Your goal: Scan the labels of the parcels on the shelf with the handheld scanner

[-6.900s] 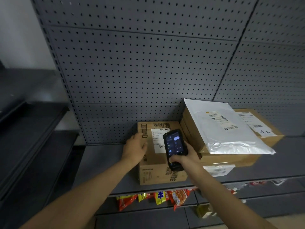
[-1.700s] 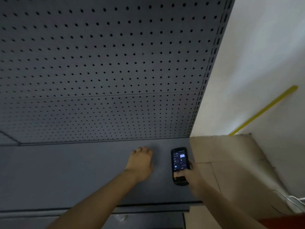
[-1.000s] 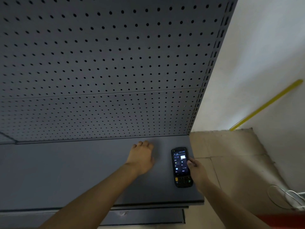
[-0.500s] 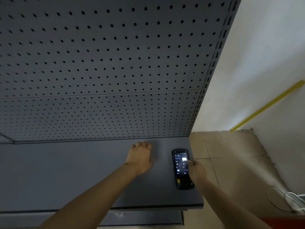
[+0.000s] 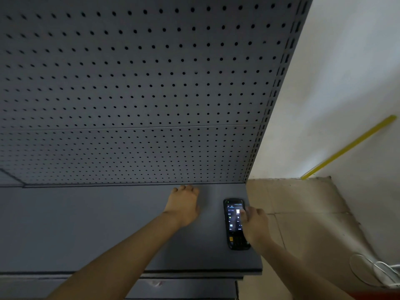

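The right hand (image 5: 254,226) covers the lower right part of the handheld scanner (image 5: 236,224), so its keypad is mostly hidden, and the text on the lit screen is too small to read. A fingertip of that hand lies over the screen; the hand is loosely spread and grips nothing. The scanner lies flat on the grey shelf (image 5: 86,230), screen up. Just to its left, the left hand (image 5: 184,204) rests palm down on the shelf, fingers curled at the back edge and holding nothing. Behind both hands rises the grey perforated back panel (image 5: 140,83). Right of the right hand are beige floor tiles (image 5: 303,213), a white wall (image 5: 346,72) with a yellow strip (image 5: 350,146), and white cable loops (image 5: 376,271) cut off by the frame.
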Tool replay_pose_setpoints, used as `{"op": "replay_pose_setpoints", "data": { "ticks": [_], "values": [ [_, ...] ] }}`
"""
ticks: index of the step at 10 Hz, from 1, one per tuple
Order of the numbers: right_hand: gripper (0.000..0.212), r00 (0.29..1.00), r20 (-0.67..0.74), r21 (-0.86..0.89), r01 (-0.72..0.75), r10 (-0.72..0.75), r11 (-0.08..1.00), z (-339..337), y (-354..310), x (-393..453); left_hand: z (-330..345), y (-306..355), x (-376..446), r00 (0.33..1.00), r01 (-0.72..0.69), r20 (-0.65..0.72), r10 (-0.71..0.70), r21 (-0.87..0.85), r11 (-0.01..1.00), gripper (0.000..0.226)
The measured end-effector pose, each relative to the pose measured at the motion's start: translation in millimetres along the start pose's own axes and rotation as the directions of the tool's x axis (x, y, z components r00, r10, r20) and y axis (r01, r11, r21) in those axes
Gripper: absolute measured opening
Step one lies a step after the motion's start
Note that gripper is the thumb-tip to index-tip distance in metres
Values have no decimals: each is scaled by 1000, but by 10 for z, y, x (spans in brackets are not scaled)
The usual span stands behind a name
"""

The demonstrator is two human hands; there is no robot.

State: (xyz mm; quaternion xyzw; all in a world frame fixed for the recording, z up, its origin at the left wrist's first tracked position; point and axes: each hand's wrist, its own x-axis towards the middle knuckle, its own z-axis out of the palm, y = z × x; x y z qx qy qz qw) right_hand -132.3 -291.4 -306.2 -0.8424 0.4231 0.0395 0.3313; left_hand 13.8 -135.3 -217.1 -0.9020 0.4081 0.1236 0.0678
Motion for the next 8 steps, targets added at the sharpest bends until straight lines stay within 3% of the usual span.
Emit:
{"op": "replay_pose_setpoints", "data": {
  "ticks": [3, 4, 6, 7, 8],
  "values": [
    [37, 965, -47, -124, 249, -257, 961, -481, -304, -396, -484, 38, -480, 993, 19, -118, -21, -14, 1000, 48],
    [30, 936, -126, -145, 310, -328, 940, -651, -449, -577, -649, 16, -710, 985, 10, -172, -14, -29, 1000, 43],
    [39, 873, -184, -101, 441, -452, 892, -917, -793, -1333, -889, -98, -1304, 966, -17, -258, 14, -8, 1000, 43],
    [39, 807, -288, -69, 519, -515, 852, -1130, -1018, -1807, -1081, -230, -1656, 945, -20, -326, 20, 6, 1000, 43],
    [36, 681, -451, -78, 613, -576, 786, -1304, -1206, -2387, -1157, -366, -2062, 924, -50, -378, 49, 8, 999, 42]
  ]
}}
